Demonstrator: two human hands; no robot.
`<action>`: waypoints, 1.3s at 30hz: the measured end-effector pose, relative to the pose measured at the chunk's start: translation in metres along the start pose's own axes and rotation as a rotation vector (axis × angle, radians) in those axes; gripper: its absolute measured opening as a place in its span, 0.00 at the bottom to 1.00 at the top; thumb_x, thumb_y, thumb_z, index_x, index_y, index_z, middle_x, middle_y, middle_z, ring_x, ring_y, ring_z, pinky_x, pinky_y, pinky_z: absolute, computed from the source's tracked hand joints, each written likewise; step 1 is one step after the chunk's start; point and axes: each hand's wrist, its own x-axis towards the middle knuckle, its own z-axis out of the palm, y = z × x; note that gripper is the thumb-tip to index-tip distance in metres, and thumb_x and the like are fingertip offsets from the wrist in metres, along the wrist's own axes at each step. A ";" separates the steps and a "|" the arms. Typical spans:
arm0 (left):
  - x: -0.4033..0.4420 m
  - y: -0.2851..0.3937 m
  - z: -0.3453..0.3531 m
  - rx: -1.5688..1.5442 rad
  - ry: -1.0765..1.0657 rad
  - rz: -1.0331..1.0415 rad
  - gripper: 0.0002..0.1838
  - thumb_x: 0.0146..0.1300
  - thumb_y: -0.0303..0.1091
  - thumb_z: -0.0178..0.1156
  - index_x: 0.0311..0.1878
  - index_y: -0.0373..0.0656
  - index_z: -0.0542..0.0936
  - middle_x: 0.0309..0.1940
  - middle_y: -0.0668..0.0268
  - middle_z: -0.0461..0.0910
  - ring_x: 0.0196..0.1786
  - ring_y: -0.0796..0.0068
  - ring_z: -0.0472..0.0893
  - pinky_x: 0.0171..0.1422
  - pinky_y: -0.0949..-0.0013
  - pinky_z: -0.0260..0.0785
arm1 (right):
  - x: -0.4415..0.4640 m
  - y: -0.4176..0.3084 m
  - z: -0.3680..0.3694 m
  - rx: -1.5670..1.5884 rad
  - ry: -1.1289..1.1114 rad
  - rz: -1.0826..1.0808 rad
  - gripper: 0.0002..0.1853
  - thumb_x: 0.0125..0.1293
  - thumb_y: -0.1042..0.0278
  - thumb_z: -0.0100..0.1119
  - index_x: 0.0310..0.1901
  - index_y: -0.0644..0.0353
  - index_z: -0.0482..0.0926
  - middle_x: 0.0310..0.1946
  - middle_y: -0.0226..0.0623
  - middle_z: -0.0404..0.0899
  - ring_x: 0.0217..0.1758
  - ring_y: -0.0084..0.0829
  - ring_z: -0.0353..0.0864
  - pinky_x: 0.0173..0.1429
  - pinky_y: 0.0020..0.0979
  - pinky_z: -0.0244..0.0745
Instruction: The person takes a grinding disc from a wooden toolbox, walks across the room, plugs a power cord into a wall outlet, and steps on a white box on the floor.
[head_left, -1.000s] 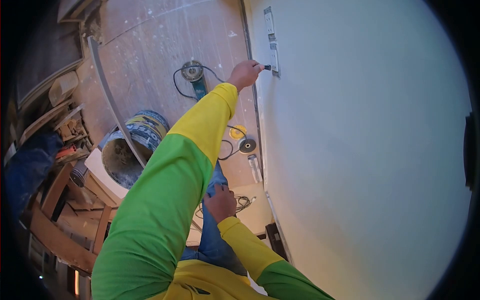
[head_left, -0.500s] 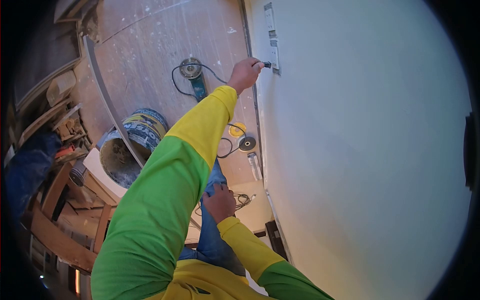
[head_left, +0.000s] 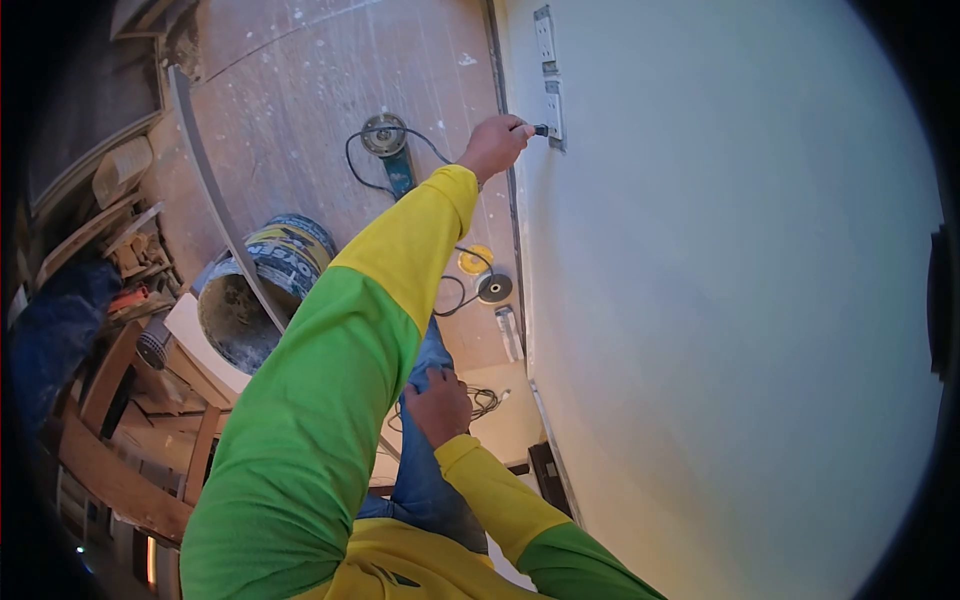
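Note:
My left hand (head_left: 495, 148) is stretched out to the wall, its fingers closed on a black power plug (head_left: 541, 130). The plug's tip is at the lower end of the white wall outlet (head_left: 554, 108); whether the prongs are in the slots I cannot tell. A dark cord (head_left: 430, 141) runs from near that hand to a teal angle grinder (head_left: 398, 172) lying on the floor, partly hidden by my sleeve. My right hand (head_left: 440, 408) rests over the knee of my blue jeans (head_left: 432, 350), fingers laid across it, with no object visible in it.
A second outlet (head_left: 544, 38) sits further along the wall (head_left: 720, 250). Near the wall's foot lie a yellow disc (head_left: 476, 260), a dark round disc (head_left: 494, 289) and a small pale tube-like item (head_left: 509, 333). A paint-smeared bucket (head_left: 290, 250) lies tipped, with wood scraps (head_left: 140, 255) beyond.
My left hand has moved slightly right with the plug, closer in against the outlet. My right hand stays on the knee.

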 end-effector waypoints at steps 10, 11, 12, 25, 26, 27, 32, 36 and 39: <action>0.004 -0.019 0.010 -0.046 0.005 -0.001 0.16 0.65 0.42 0.58 0.41 0.37 0.83 0.29 0.60 0.82 0.32 0.67 0.78 0.40 0.64 0.71 | -0.006 -0.006 0.002 -0.002 0.007 0.019 0.23 0.53 0.52 0.63 0.47 0.58 0.80 0.50 0.45 0.77 0.49 0.50 0.78 0.49 0.46 0.78; 0.006 -0.019 0.009 0.033 0.010 0.044 0.17 0.66 0.43 0.57 0.42 0.37 0.82 0.30 0.59 0.82 0.33 0.66 0.78 0.41 0.64 0.70 | -0.005 -0.006 0.004 0.003 0.010 0.013 0.23 0.53 0.52 0.63 0.47 0.58 0.80 0.50 0.45 0.77 0.49 0.50 0.78 0.50 0.46 0.78; 0.007 -0.019 0.008 0.113 0.015 0.088 0.18 0.66 0.44 0.56 0.43 0.36 0.82 0.31 0.58 0.82 0.35 0.65 0.78 0.42 0.65 0.70 | -0.005 -0.007 0.005 0.010 0.012 0.006 0.22 0.53 0.52 0.63 0.47 0.58 0.80 0.51 0.45 0.77 0.49 0.50 0.78 0.50 0.47 0.78; 0.029 -0.013 0.000 0.150 -0.016 0.137 0.17 0.66 0.43 0.56 0.41 0.36 0.82 0.29 0.62 0.82 0.30 0.71 0.79 0.34 0.67 0.70 | -0.008 -0.007 0.007 -0.014 0.054 -0.022 0.25 0.55 0.49 0.63 0.49 0.58 0.79 0.51 0.48 0.76 0.50 0.51 0.78 0.49 0.47 0.79; 0.020 -0.010 -0.002 -0.081 -0.108 -0.007 0.17 0.68 0.43 0.55 0.41 0.36 0.81 0.29 0.64 0.82 0.28 0.75 0.77 0.32 0.70 0.69 | -0.006 -0.007 0.004 -0.006 0.029 -0.018 0.25 0.55 0.49 0.62 0.49 0.58 0.79 0.52 0.48 0.76 0.51 0.51 0.78 0.50 0.47 0.78; 0.012 -0.007 -0.005 -0.312 -0.198 -0.150 0.17 0.69 0.42 0.54 0.42 0.35 0.80 0.30 0.66 0.82 0.26 0.78 0.76 0.30 0.74 0.68 | -0.005 -0.008 0.003 0.001 0.005 -0.016 0.25 0.55 0.49 0.62 0.50 0.58 0.79 0.52 0.48 0.76 0.51 0.52 0.78 0.50 0.47 0.78; 0.004 -0.009 -0.005 -0.487 -0.347 -0.357 0.17 0.71 0.41 0.52 0.41 0.33 0.78 0.30 0.66 0.82 0.23 0.80 0.72 0.27 0.78 0.64 | -0.007 -0.009 0.006 0.007 0.029 -0.026 0.25 0.55 0.49 0.62 0.49 0.58 0.79 0.52 0.47 0.76 0.51 0.52 0.78 0.51 0.48 0.78; 0.007 -0.016 -0.009 -0.283 -0.183 -0.168 0.13 0.65 0.38 0.60 0.40 0.34 0.79 0.32 0.62 0.82 0.29 0.76 0.78 0.33 0.72 0.70 | -0.009 -0.011 0.008 -0.012 0.028 -0.015 0.25 0.55 0.48 0.62 0.50 0.58 0.79 0.53 0.46 0.76 0.51 0.52 0.77 0.52 0.48 0.77; 0.005 -0.013 -0.009 0.026 0.003 0.067 0.13 0.60 0.36 0.65 0.41 0.36 0.81 0.34 0.57 0.83 0.36 0.67 0.81 0.42 0.67 0.72 | -0.009 -0.010 0.011 0.003 0.034 -0.012 0.25 0.55 0.48 0.62 0.49 0.58 0.79 0.53 0.46 0.76 0.52 0.53 0.77 0.52 0.48 0.77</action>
